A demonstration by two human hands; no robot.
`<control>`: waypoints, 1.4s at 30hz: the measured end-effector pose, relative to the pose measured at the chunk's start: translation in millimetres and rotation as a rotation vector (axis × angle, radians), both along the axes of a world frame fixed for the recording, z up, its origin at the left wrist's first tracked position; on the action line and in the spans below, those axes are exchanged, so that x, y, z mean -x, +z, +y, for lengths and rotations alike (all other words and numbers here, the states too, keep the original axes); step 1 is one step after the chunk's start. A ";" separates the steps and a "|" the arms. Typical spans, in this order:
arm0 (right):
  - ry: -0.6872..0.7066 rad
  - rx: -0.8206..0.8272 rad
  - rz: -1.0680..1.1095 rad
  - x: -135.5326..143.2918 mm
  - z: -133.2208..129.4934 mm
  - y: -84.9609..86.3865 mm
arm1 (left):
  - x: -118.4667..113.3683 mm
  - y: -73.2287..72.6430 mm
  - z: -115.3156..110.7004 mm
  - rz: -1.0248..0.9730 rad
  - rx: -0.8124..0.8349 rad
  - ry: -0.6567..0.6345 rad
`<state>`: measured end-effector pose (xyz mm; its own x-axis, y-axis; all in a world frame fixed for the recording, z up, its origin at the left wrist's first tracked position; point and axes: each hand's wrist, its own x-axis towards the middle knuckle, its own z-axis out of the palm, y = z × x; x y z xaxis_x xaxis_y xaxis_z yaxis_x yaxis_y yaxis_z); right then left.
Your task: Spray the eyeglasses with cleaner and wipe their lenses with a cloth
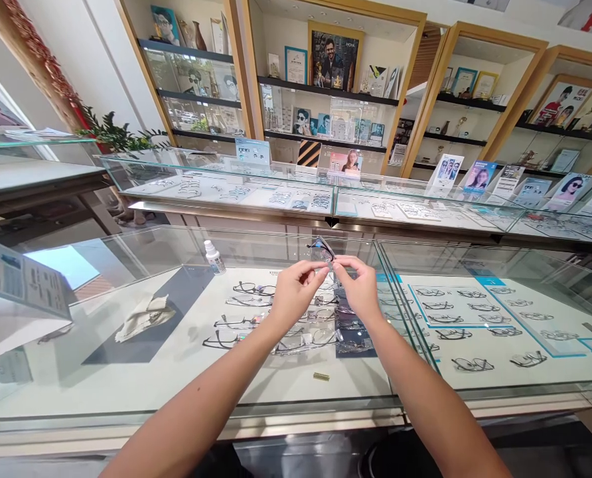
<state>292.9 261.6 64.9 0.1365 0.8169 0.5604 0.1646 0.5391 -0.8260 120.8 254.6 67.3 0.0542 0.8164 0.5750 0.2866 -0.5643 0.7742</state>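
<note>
A: Where are the glasses (328,248)?

B: Held up over the glass counter (67,398), to the right of the white bottle (214,257), at the fingertips of both hands.

A: How is the left hand (296,292) set?

B: Nearly closed. Its thumb and forefinger are pinched together at the near end of the glasses.

A: And the right hand (360,289)?

B: Much the same: thumb and forefinger meet in a pinch on the glasses, just beside the left fingertips. Exactly which part of the frame each one grips is too small to tell.

A: What lies under the hands?

B: Rows of spectacles (236,324), to the right of the bottle and nearer the person. Nearer again, past those rows, is a small gold-coloured bar (321,376).

A: And on the other side?

B: A crumpled pale cloth (149,317), left of the bottle and nearer than it, over a dark mat (184,295). Well to the bottle's left stands a folded card (24,272).

A: Anything farther off?

B: Beyond the bottle runs a second counter (256,215) with more eyewear in it and picture cards on top. Behind that, tall shelves (326,89) hold framed pictures, and a leafy plant (121,136) sits beyond the bottle to the left.
</note>
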 end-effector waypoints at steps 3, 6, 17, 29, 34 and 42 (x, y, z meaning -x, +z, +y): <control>-0.049 -0.084 -0.111 9.7 -8.4 -2.8 | -1.3 -1.6 3.0 -0.143 0.156 -0.055; -0.038 -0.131 -0.208 14.8 -13.9 -4.6 | 0.6 -1.2 6.7 -0.240 0.232 -0.062; -0.128 0.006 -0.009 -20.9 8.9 5.6 | 21.0 46.6 42.9 0.360 0.184 -0.011; -0.134 0.197 0.195 -58.6 56.2 -14.8 | -15.5 62.5 119.3 1.477 0.099 -0.062; -0.098 0.185 0.191 -57.4 54.7 -13.3 | -22.4 38.9 129.6 1.537 0.136 -0.085; -0.068 0.181 0.134 -54.2 54.0 -11.9 | -19.2 25.1 133.7 1.559 0.180 -0.074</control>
